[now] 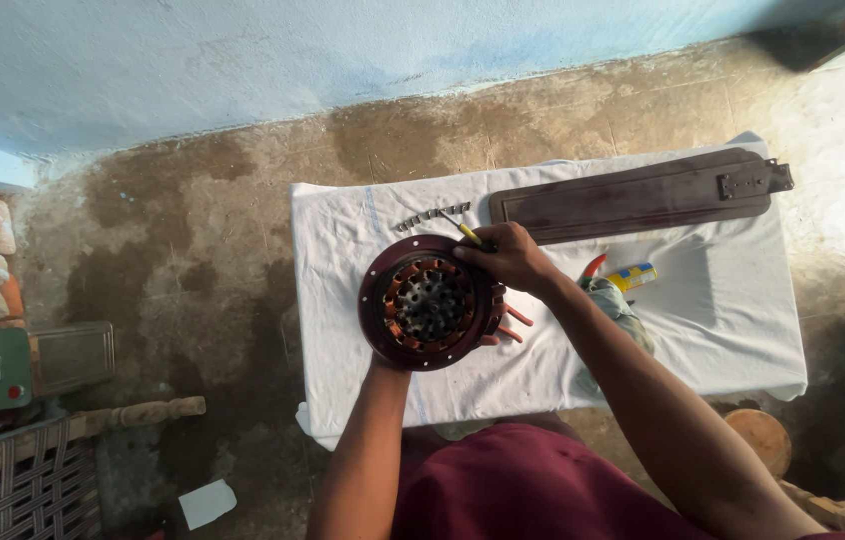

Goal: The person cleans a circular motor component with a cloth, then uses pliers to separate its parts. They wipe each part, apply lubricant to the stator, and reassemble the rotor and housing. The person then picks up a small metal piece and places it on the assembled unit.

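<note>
1. Holding a round dark motor housing (430,302), copper windings showing inside, over the white cloth (703,320); it sits directly in front of the person, between both arms.
2. Left hand (384,358) is beneath the housing's near rim, mostly hidden; finger state cannot be told.
3. Right hand (510,256) lies on the far-right rim, fingers curled closed round a yellow-handled tool (469,234) whose long axis points up-left.
4. Right hand is nearer the windings.
5. Fan blade (633,195) lies beyond, long axis left-right.
</note>
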